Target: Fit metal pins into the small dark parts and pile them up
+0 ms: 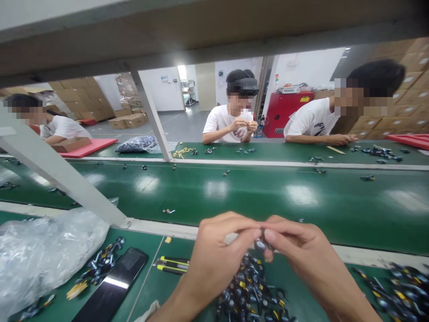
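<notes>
and here are the fingers, closed together at the tips: left hand (214, 250) and right hand (298, 246) meet, both clamped on one small dark part (260, 245). the part sits right between the two thumbs and the fingertips, touching both sides, with a pale round face showing below the left thumb; finer detail is too blurred to call.

what could spoil it? a slip, i'd say: the piece is tiny and only the tips have it, so one uneven squeeze could pop it loose. and look directly beneath, a pile of dark parts (246, 286); a dropped one could vanish among its lookalikes. the forearms flank that heap closely, so a careless elbow might scatter it.

moving outward, just beside the left hand lies a yellow-and-black utility knife (172, 264), flat on the green bench (156, 286). further left, a black phone (110, 286), a smaller cluster of parts (105, 261) and a clear plastic bag (43, 255). over on the right, another heap of parts (398, 288), beyond the right forearm.

ahead runs a green belt (187, 188) with parts spaced along it, and across it, three co-workers, the middle one (223, 123) with both hands raised together.
</notes>
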A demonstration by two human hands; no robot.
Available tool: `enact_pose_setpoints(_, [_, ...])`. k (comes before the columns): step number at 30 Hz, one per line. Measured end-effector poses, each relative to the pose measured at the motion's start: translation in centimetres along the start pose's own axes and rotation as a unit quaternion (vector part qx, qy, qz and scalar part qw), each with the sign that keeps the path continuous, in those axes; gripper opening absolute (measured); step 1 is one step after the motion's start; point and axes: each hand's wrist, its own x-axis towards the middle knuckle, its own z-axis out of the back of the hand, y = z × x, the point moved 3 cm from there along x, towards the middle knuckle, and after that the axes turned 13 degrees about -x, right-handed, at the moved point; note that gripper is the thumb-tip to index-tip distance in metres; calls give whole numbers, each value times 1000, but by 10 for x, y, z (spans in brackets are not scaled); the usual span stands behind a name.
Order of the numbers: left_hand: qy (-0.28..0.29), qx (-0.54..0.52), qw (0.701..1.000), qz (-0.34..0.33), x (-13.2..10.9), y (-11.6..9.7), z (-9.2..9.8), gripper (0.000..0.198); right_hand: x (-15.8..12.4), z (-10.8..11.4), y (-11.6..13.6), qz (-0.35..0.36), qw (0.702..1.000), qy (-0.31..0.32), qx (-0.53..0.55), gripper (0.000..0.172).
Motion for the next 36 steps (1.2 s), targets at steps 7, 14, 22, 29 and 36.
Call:
enact_pose_setpoints(7, [10,-117,988,103,2,21,-3,13,-1,8,-1,-40,997,-11,-69,15])
enact_pose_setpoints(14, [-18,18,1000,14,-5,13,-14,24,-9,0,11,-16,961,-195,-195,19])
enact_pose_setpoints(22, [-12,-9,996,90,-11,14,-17,27,-8,0,15,41,919,-297,-255,19])
enact_pose_setpoints(29, [-29,-21,999,34,-7,20,-21,25,-10,-6,16,46,930,-274,-241,20])
enact_pose_setpoints(36, [-56,80,992,-84,-12,10,-23,12,-13,-6,21,60,927,-295,-226,16])
